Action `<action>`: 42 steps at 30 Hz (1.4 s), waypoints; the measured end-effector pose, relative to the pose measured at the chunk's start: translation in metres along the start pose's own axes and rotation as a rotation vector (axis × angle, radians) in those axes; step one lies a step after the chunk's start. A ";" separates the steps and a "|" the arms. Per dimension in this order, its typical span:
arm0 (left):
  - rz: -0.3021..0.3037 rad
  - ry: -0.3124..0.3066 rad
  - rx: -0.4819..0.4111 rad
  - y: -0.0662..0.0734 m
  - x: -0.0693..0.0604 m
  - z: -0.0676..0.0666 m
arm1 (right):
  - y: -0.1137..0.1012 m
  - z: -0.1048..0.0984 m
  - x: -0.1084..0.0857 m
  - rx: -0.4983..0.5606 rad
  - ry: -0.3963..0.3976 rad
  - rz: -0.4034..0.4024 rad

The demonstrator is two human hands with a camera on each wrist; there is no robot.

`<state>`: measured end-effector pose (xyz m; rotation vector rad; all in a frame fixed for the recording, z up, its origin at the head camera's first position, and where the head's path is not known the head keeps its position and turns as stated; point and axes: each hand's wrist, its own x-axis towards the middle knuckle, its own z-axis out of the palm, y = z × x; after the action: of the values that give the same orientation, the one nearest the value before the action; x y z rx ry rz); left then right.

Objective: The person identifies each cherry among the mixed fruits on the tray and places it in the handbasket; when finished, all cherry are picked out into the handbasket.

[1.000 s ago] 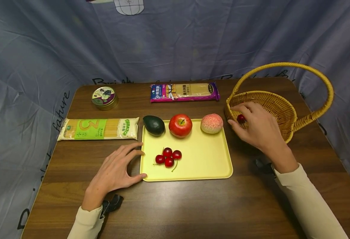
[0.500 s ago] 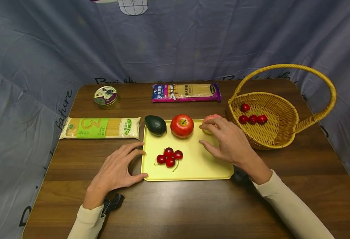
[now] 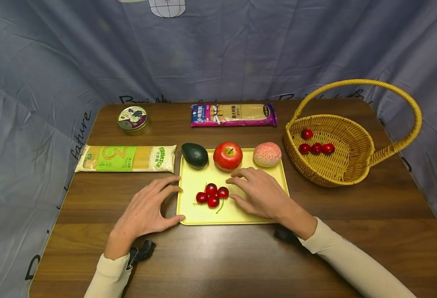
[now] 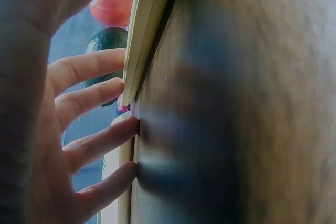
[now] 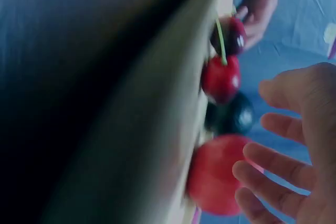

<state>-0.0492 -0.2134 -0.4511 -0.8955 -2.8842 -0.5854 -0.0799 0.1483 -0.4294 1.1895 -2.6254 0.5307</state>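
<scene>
Head view: four cherries [image 3: 213, 200] lay toward the near left corner of the tray [image 3: 196, 216]; right hand [image 3: 260, 193], parted wide, hung just beside them; left hand [image 3: 143, 211], spread wide, touched its left edge.

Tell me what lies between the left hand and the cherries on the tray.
In the head view, only bare tray surface and a cherry stem lie between the left hand and those cherries.

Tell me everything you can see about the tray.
The tray is pale yellow, rectangular and plastic-looking, with rounded corners and a low rim. It lies flat on the table. Four cherries rest on it; an avocado, apple and peach line its far edge. The left hand touches its left rim; the right hand is over it.
</scene>
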 end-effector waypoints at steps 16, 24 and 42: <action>-0.016 -0.025 0.001 0.000 0.001 -0.001 | -0.016 0.016 0.007 0.016 -0.075 -0.036; -0.010 -0.015 0.004 -0.001 0.000 -0.001 | -0.016 0.017 0.007 0.015 -0.092 -0.046; -0.028 -0.039 -0.001 0.000 0.000 -0.001 | -0.006 0.004 0.001 0.017 -0.048 0.020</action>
<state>-0.0488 -0.2135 -0.4500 -0.8783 -2.9361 -0.5783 -0.0758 0.1419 -0.4314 1.1965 -2.6806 0.5360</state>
